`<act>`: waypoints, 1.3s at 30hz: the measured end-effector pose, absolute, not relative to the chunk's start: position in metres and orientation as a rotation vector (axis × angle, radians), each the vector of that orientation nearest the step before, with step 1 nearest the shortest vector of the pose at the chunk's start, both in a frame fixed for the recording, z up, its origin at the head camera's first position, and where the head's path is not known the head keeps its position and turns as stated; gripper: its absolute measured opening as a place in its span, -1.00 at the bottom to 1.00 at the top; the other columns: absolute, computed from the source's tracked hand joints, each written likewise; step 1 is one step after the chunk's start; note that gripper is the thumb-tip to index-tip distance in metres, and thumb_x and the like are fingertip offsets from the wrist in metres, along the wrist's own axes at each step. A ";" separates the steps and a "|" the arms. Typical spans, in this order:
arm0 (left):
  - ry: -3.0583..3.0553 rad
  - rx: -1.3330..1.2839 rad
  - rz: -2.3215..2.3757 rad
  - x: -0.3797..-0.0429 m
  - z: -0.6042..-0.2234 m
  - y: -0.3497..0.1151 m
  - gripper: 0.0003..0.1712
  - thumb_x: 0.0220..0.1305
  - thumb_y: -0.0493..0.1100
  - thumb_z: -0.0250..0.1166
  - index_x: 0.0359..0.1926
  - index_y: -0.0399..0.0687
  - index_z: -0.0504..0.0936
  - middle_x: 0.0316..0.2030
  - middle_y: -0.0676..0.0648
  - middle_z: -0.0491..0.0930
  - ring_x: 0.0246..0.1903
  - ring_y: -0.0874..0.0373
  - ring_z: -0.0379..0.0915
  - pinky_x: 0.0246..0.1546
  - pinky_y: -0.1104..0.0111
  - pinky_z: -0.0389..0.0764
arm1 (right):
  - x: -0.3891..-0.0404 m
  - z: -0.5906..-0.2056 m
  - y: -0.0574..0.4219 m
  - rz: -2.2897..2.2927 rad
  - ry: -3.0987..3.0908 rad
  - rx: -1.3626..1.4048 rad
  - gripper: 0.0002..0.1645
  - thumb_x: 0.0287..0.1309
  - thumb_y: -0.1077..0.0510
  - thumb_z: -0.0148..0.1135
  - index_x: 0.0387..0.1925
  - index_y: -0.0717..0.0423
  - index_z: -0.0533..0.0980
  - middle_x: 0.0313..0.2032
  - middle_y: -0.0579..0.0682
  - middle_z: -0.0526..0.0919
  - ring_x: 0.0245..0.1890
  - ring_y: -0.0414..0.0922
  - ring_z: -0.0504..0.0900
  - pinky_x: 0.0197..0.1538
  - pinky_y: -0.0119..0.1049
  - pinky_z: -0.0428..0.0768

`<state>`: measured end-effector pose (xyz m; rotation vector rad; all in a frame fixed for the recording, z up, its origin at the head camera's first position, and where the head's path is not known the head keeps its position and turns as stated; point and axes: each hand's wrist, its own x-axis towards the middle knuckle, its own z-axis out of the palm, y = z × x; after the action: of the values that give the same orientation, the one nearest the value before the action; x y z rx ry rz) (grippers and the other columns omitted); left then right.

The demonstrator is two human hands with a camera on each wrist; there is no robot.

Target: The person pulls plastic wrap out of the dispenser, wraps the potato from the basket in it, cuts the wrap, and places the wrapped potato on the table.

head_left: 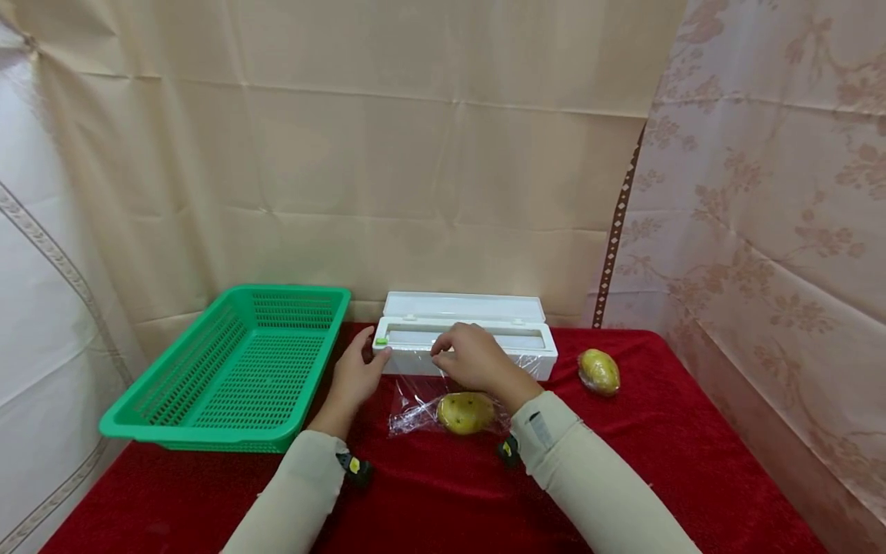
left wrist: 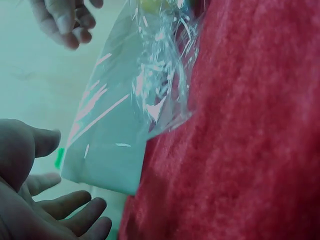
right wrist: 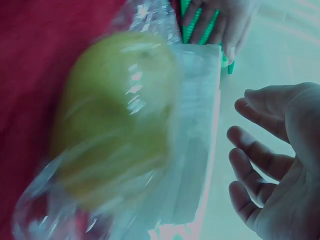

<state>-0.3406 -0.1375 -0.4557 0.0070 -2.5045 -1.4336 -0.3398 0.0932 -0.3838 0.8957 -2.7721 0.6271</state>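
Note:
A white cling film dispenser (head_left: 467,306) stands at the back of the table with its lid raised. My left hand (head_left: 356,373) is at its left end, thumb and fingers spread beside the green slider (head_left: 381,341). Over the middle of the dispenser is my right hand (head_left: 474,358), its fingers loosely bent and nothing between them in the right wrist view. Clear cling film (left wrist: 162,75) hangs down the dispenser's front onto the table. In that film sits a yellow potato (head_left: 464,414) with small dark spots, just in front of the dispenser.
To the left, a large green plastic basket (head_left: 238,436) reaches the table's edge. Another yellow potato (head_left: 599,372), wrapped in film, lies right of the dispenser. Red cloth (head_left: 429,492) covers the table, and a beige curtain (head_left: 415,169) hangs behind it.

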 end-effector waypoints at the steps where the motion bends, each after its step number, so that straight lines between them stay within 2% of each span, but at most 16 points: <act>1: -2.492 0.012 -1.470 -0.341 -0.457 -0.138 -0.28 0.47 -0.08 0.28 0.53 -0.15 0.27 0.32 -0.34 0.51 0.26 -0.22 0.49 0.25 -0.07 0.51 | -0.343 -0.383 0.089 0.638 -2.773 0.898 -0.83 0.27 0.09 0.37 -0.18 0.00 0.79 -0.19 -0.03 0.78 -0.06 -0.03 0.69 0.10 -0.07 0.60; 6: -2.483 0.037 -1.573 -0.344 -0.460 -0.139 -0.33 0.47 -0.04 0.29 0.52 0.01 0.34 0.23 -0.29 0.58 0.13 -0.13 0.58 0.10 0.04 0.62 | -0.358 -0.381 0.067 0.734 -2.804 0.847 -0.85 0.27 0.09 0.39 -0.19 0.00 0.78 -0.24 -0.03 0.79 -0.12 -0.08 0.69 0.04 -0.11 0.62; 12: -2.466 0.023 -1.548 -0.346 -0.467 -0.143 -0.35 0.45 -0.04 0.33 0.48 0.02 0.40 0.15 -0.28 0.63 0.02 -0.08 0.62 -0.03 0.17 0.66 | -0.367 -0.387 0.039 0.862 -2.824 0.748 -0.83 0.28 0.09 0.40 -0.14 0.00 0.78 -0.22 -0.03 0.81 -0.19 -0.11 0.71 -0.13 -0.23 0.63; 14: -2.463 0.016 -1.524 -0.347 -0.469 -0.144 -0.36 0.43 -0.06 0.34 0.46 0.02 0.42 0.12 -0.27 0.65 -0.02 -0.07 0.63 -0.07 0.20 0.67 | -0.367 -0.388 0.031 0.900 -2.813 0.710 -0.82 0.29 0.07 0.41 -0.12 -0.02 0.78 -0.18 -0.03 0.81 -0.16 -0.10 0.71 -0.12 -0.22 0.63; 19: -2.452 0.019 -1.496 -0.347 -0.469 -0.145 -0.38 0.41 -0.05 0.37 0.43 0.05 0.45 0.09 -0.26 0.67 -0.06 -0.07 0.66 -0.09 0.18 0.69 | -0.368 -0.392 0.012 0.922 -2.778 0.607 -0.75 0.28 0.00 0.42 -0.03 -0.14 0.78 -0.11 -0.05 0.80 -0.09 -0.12 0.71 -0.08 -0.20 0.63; 25: -2.476 0.024 -1.438 -0.348 -0.469 -0.145 -0.44 0.40 -0.05 0.36 0.38 0.11 0.50 0.04 -0.19 0.71 -0.12 -0.02 0.68 -0.17 0.26 0.62 | -0.370 -0.399 -0.004 0.755 -2.797 0.536 -0.79 0.24 -0.11 0.45 -0.10 -0.30 0.80 -0.19 -0.16 0.79 -0.16 -0.16 0.69 -0.16 -0.22 0.59; 33: -2.475 0.010 -1.428 -0.350 -0.470 -0.146 -0.46 0.39 -0.03 0.37 0.35 0.11 0.51 0.03 -0.21 0.72 -0.09 -0.05 0.69 -0.12 0.17 0.66 | -0.371 -0.408 -0.008 0.693 -2.761 0.466 -0.82 0.20 -0.16 0.47 -0.15 -0.37 0.80 -0.21 -0.22 0.79 -0.15 -0.14 0.71 -0.10 -0.09 0.57; 39: -2.464 0.005 -1.431 -0.351 -0.471 -0.147 -0.45 0.37 0.01 0.40 0.33 0.11 0.53 0.06 -0.23 0.72 -0.04 -0.08 0.70 -0.04 0.08 0.68 | -0.371 -0.411 -0.005 0.674 -2.746 0.480 -0.77 0.18 -0.18 0.48 -0.11 -0.39 0.79 -0.24 -0.19 0.78 -0.19 -0.16 0.69 -0.14 -0.11 0.57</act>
<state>-0.3514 -0.1468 -0.4707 0.0054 -2.4642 -1.4312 -0.3711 -0.0054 -0.4113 0.4796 -2.7465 0.6739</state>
